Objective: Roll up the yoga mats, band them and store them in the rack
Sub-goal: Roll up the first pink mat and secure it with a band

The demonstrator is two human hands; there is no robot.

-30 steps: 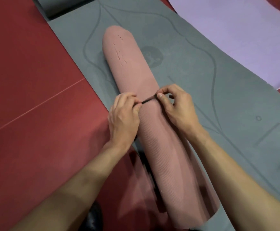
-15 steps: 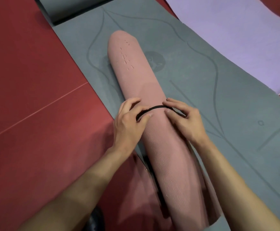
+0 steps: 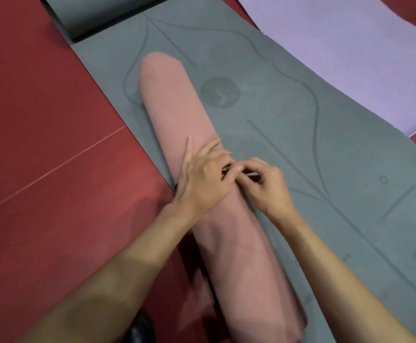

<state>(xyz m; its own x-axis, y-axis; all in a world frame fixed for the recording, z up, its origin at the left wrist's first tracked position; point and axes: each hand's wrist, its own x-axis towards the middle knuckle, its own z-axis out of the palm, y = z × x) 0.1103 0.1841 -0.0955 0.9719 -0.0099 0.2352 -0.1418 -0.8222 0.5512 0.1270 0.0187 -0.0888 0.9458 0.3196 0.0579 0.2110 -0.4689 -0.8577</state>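
A rolled pink yoga mat (image 3: 177, 115) lies lengthwise on a flat grey yoga mat (image 3: 301, 134). Around its middle runs a thin black band (image 3: 226, 172), mostly hidden under my fingers. My left hand (image 3: 202, 179) lies over the top of the roll, fingers spread forward, its fingertips at the band. My right hand (image 3: 263, 184) sits on the roll's right side and pinches the band between thumb and forefinger. The two hands touch over the roll.
A lilac mat (image 3: 350, 50) lies flat at the upper right. A partly rolled grey mat end (image 3: 90, 16) sits at the top left. Red floor (image 3: 41, 144) spreads to the left. A dark shoe tip (image 3: 140, 328) shows at the bottom.
The roll has turned or shifted to the right on the grey mat. My left hand moved over the top of the roll, and both hands came together at the band on its right side.
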